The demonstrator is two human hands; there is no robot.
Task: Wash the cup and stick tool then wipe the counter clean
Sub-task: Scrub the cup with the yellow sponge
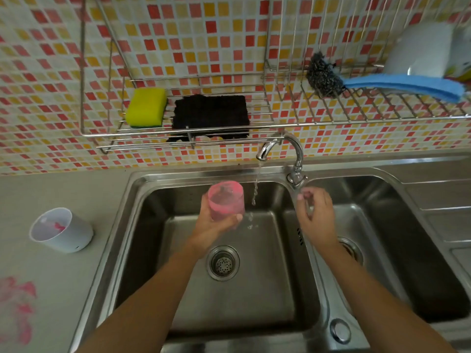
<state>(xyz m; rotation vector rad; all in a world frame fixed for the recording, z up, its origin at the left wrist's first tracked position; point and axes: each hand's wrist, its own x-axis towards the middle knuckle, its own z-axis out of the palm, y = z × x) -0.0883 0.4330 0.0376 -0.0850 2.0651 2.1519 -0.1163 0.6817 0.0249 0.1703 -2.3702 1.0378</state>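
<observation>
My left hand (214, 225) grips a clear plastic cup (225, 200) smeared with pink, held tilted over the left sink basin (163, 205). A thin stream of water (256, 189) falls from the faucet (280, 146) just to the right of the cup. My right hand (314, 215) hovers below the faucet handle (297, 178) with loosely curled fingers and nothing clearly in it. A white cup (61, 229) with pink residue inside stands on the counter at the left. No stick tool can be made out.
A pink smear (17, 307) stains the grey counter at lower left. The wall rack holds a yellow sponge (146, 107), a black scouring pad (211, 113), steel wool (322, 76), a blue cloth (405, 85) and a white bowl (420, 49). The right basin (382, 200) lies beside my right hand.
</observation>
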